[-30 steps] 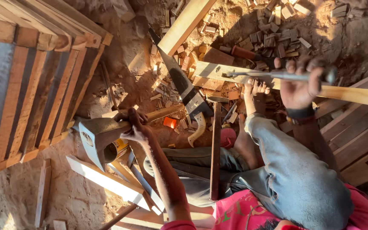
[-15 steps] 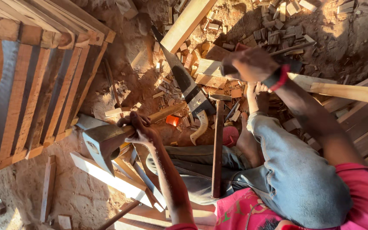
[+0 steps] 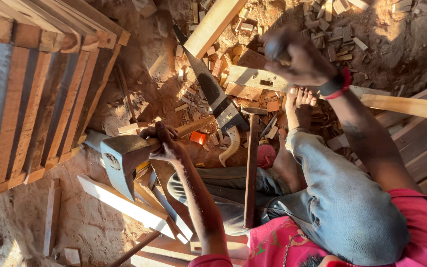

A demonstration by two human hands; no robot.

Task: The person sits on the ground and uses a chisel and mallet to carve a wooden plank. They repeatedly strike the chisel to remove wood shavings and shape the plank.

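nearest, a pink shirt (image 3: 421,222) and bent knee in grey jeans (image 3: 344,198), seated on the dirt floor (image 3: 25,217). left hand (image 3: 164,143) wrapped tight round the handle of an adze-like hammer (image 3: 119,160), heavy metal head low beside the knee, long axis running from the head up and right toward the sawn offcuts. past the legs, a handsaw (image 3: 213,94) flat on the ground, blade pointing away, and a bare foot (image 3: 300,106) pinning a pale mortised wood block (image 3: 250,76). farther out, right hand (image 3: 295,57) raised above that block, fingers curled round something dark, too blurred to name. block up and right of the hammer, right hand far nearer to it than left. against the earlier frames: long metal tool formerly gripped over the plank (image 3: 406,106) no longer visible, right hand swung leftward to above the block; hammer head drawn slightly in, grip unchanged. slatted wooden frame (image 3: 25,89) at far left.
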